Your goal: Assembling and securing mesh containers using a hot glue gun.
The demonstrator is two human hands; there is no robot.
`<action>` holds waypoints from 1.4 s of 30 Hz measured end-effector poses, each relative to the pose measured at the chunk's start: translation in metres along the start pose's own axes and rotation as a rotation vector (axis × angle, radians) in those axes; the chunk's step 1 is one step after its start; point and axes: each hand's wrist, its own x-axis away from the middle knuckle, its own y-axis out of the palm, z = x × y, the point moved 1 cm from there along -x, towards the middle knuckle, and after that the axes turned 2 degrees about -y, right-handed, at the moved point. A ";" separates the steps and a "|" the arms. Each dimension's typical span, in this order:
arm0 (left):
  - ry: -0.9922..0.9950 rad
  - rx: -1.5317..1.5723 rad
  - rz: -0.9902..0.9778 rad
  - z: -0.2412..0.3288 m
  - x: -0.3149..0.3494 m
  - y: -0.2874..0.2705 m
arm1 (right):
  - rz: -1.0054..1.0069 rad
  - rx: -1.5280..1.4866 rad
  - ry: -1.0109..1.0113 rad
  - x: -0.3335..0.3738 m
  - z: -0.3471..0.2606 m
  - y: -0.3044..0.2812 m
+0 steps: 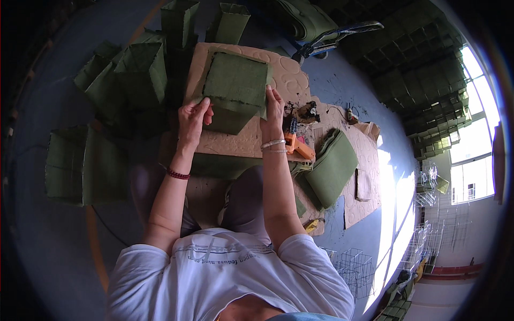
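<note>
A green fabric box stands before me on a tan, ring-embossed board, its square panel facing up. My left hand pinches the cloth at its near left corner, thumb against fingers. On the opposite side, my right hand grips the cloth edge near the right corner. Just right of that hand lies an orange glue gun with a dark, smeared nozzle. Beside it a folded stack of green fabric rests at a slant.
Open green boxes stand at my left, one nearer and several farther off. Wire frames sit on the floor at lower right. Tall stacks of green boxes line the right side. Behind the board is a cart handle.
</note>
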 end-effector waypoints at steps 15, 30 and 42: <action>-0.024 0.026 -0.005 -0.002 0.000 -0.003 | -0.053 0.344 -0.180 -0.057 0.010 -0.021; -0.019 0.037 -0.004 -0.003 0.000 -0.001 | -0.084 0.389 -0.066 -0.072 -0.013 -0.008; -0.026 0.023 -0.025 -0.002 0.000 -0.002 | -0.053 0.253 -0.017 -0.021 -0.010 -0.013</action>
